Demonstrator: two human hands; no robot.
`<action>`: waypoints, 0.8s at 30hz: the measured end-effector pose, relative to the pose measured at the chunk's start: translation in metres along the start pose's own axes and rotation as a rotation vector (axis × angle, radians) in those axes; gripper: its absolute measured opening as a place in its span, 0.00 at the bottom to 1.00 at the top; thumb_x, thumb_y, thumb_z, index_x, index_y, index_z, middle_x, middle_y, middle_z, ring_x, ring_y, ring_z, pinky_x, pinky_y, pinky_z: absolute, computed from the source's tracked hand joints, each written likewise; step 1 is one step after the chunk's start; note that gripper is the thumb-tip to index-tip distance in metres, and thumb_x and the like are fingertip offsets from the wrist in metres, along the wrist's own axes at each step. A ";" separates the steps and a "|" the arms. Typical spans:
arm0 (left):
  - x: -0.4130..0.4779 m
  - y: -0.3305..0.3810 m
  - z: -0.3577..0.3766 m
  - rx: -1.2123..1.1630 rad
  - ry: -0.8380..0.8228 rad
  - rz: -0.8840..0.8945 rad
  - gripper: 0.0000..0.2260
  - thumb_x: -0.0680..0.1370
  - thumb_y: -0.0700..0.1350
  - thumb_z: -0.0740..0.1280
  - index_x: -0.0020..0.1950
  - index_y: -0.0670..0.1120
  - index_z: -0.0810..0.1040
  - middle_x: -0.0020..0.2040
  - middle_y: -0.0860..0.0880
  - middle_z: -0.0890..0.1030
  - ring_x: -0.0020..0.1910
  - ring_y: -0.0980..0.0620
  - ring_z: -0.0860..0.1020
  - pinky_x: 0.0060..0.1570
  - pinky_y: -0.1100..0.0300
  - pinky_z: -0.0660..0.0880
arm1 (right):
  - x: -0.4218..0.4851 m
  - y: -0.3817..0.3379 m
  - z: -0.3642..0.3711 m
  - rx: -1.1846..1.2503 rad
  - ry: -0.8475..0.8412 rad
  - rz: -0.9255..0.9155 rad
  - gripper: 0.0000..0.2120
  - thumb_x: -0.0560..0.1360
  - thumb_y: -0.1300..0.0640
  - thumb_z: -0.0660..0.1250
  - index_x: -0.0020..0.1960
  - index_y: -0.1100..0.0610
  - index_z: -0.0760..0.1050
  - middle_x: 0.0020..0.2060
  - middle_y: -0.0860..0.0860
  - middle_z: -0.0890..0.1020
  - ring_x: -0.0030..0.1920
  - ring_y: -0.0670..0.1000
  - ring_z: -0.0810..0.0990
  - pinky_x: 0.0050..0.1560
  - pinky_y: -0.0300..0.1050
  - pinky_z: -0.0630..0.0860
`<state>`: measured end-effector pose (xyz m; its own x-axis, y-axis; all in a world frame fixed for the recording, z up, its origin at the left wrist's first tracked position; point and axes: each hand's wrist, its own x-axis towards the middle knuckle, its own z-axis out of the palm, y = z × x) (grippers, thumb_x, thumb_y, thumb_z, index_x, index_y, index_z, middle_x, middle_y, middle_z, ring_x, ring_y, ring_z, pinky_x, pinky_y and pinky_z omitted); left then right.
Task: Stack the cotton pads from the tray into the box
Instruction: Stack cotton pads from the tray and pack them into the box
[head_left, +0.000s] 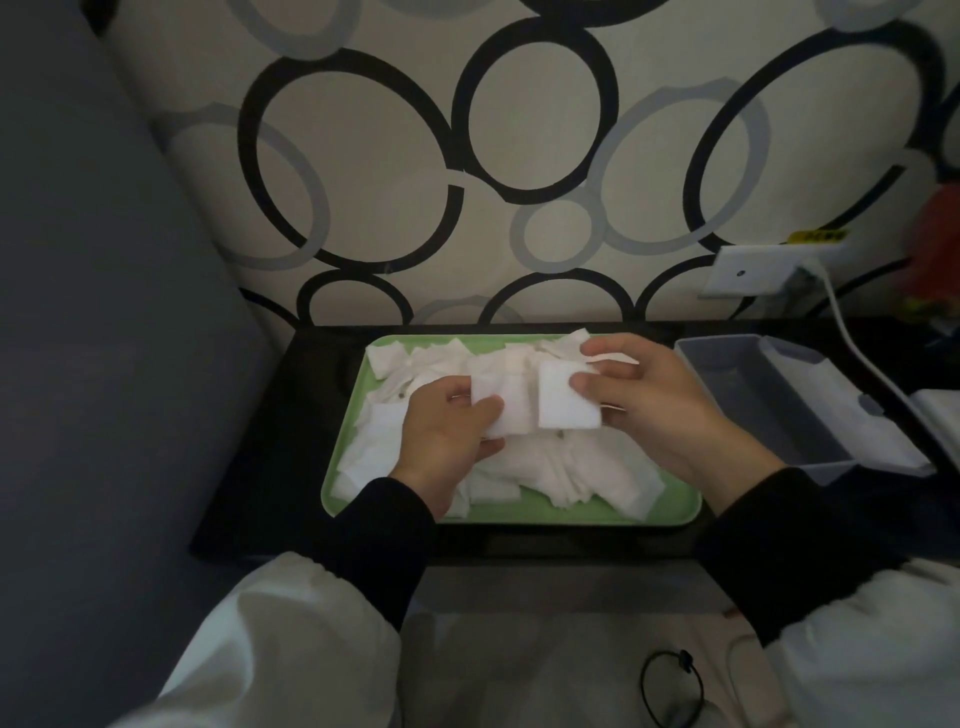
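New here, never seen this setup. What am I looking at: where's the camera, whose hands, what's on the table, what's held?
There is no robot here. A person works with bare hands, and the single picture comes from a camera worn on their head, looking forward and down.

On the dark table sits a green tray with a loose pile of white cotton pads. To its right stands a grey box with its lid open; it looks empty.

The left hand pinches a thin bundle of pads. The right hand grips a thicker, neater stack. Both are held side by side above the tray. The job is to stack the pads into the box.
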<state>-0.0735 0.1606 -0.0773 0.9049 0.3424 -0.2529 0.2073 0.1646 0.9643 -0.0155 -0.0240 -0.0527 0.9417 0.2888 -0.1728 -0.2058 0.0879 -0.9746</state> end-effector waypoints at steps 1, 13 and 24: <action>-0.001 0.000 0.001 0.005 -0.025 -0.004 0.04 0.79 0.38 0.69 0.53 0.44 0.81 0.47 0.48 0.84 0.45 0.52 0.83 0.40 0.59 0.82 | -0.001 -0.002 0.001 0.057 -0.047 0.003 0.14 0.72 0.69 0.71 0.55 0.59 0.78 0.44 0.55 0.83 0.46 0.54 0.84 0.43 0.47 0.83; -0.012 0.008 0.003 -0.011 -0.260 -0.017 0.06 0.80 0.42 0.67 0.54 0.48 0.83 0.50 0.48 0.87 0.49 0.51 0.85 0.43 0.60 0.81 | -0.004 0.003 0.017 -0.228 -0.014 -0.071 0.17 0.68 0.67 0.77 0.54 0.60 0.78 0.47 0.67 0.82 0.51 0.64 0.83 0.47 0.61 0.83; -0.024 0.008 0.019 0.024 -0.231 0.034 0.06 0.78 0.38 0.71 0.54 0.46 0.81 0.48 0.48 0.87 0.49 0.50 0.85 0.43 0.60 0.81 | -0.019 -0.001 0.004 -0.436 0.153 -0.161 0.13 0.70 0.60 0.78 0.51 0.58 0.78 0.41 0.55 0.84 0.37 0.52 0.84 0.36 0.44 0.81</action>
<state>-0.0867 0.1361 -0.0620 0.9721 0.1258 -0.1978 0.1810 0.1338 0.9743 -0.0340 -0.0260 -0.0475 0.9875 0.1577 -0.0023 0.0453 -0.2975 -0.9536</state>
